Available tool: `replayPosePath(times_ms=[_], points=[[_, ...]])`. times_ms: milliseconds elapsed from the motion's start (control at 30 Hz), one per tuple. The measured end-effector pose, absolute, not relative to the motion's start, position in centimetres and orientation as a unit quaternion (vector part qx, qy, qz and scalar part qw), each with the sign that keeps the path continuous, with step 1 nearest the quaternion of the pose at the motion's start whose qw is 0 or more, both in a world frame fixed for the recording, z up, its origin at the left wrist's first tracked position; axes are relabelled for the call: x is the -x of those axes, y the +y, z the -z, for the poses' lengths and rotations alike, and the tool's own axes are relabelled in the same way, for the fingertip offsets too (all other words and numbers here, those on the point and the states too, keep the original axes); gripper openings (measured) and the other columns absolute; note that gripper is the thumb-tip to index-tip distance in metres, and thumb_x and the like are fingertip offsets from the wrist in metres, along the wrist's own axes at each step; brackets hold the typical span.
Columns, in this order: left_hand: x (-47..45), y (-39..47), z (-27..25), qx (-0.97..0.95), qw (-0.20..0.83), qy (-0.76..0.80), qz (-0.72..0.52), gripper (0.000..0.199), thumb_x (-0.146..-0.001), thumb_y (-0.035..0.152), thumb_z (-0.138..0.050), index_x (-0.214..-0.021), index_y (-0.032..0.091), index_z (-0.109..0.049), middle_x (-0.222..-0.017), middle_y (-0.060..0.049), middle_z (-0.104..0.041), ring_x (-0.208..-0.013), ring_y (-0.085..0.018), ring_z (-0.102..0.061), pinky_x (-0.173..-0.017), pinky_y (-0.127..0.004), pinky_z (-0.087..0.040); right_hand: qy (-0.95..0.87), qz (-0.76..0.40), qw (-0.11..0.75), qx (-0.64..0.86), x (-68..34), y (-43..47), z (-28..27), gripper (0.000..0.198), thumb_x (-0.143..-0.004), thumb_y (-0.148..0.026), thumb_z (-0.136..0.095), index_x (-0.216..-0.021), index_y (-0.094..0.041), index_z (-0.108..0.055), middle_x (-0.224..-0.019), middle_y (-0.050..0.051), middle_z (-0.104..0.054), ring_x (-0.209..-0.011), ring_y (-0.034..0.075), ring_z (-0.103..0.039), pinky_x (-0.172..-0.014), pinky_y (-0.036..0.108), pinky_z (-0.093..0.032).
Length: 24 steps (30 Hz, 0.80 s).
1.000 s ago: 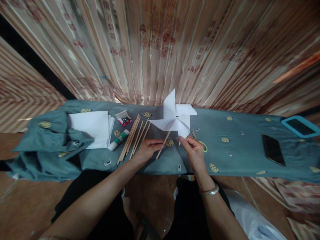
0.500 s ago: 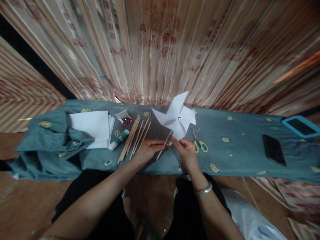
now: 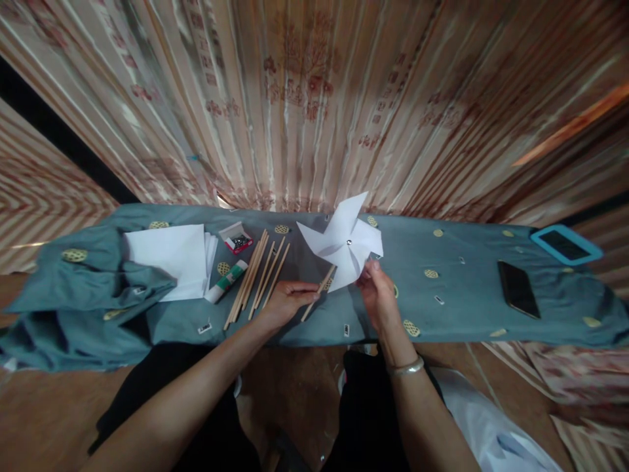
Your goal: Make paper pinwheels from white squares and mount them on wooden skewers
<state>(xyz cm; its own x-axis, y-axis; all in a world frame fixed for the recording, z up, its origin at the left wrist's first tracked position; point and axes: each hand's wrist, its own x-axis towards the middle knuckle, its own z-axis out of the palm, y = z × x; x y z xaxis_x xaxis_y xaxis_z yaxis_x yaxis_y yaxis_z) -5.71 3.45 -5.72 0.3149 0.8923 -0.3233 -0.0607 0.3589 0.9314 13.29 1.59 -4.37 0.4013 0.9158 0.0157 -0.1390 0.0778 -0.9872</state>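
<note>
A long, narrow surface draped in a blue-green cloth [image 3: 472, 288] with yellow oval motifs runs across the view, backed by a striped tan-and-brown curtain [image 3: 236, 98] (printed with small reddish figures). Brown floor [image 3: 44, 413] shows below, with a whitish plastic bag [image 3: 486, 416] at lower right. On the cloth's left side are stacked white sheets [image 3: 167, 262], a small open box [image 3: 237, 238] of shiny bits, a white-and-green tube [image 3: 227, 282] and several thin wooden sticks [image 3: 249, 275]. Far right are a dark phone [image 3: 518, 288] and a blue-framed device [image 3: 565, 244].

At centre, the person's left hand [image 3: 291, 301] pinches a single stick [image 3: 325, 280] between thumb and fingers. A white paper pinwheel [image 3: 339, 239], a silvery dot at its middle, sits beyond the stick's upper end, ahead and to the right of that hand. The right hand [image 3: 381, 292], fingers curled and thumb raised, is at the pinwheel's lower right blade; whether it grips the paper cannot be told. A silver bangle [image 3: 409, 368] circles the right wrist.
</note>
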Motion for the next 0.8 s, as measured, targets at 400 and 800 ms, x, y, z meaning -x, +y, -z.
replayPosePath(times_ms=[400, 800], points=[[5.3, 2.7, 6.6, -0.505, 0.69, 0.428, -0.293, 0.026, -0.059, 0.031, -0.08, -0.08, 0.016, -0.08, -0.076, -0.004, -0.076, -0.068, -0.017, -0.065, -0.068, -0.026, -0.049, -0.18, -0.519, 0.707, 0.445, -13.4, 2.1, 3.8, 0.029, -0.055, -0.03, -0.09, -0.077, -0.018, -0.074, -0.076, 0.002, -0.079, -0.068, 0.019, -0.074, -0.079, 0.035, -0.061], [5.2, 2.3, 7.3, -0.506, 0.691, 0.413, -0.308, 0.02, -0.062, 0.026, -0.078, -0.081, 0.018, -0.08, -0.077, -0.004, -0.075, -0.067, -0.015, -0.064, -0.067, -0.025, -0.048, -0.15, -0.524, 0.715, 0.437, -12.6, 2.3, 3.7, 0.026, -0.061, -0.024, -0.086, -0.083, -0.018, -0.074, -0.081, 0.002, -0.079, -0.077, 0.021, -0.075, -0.086, 0.037, -0.06]])
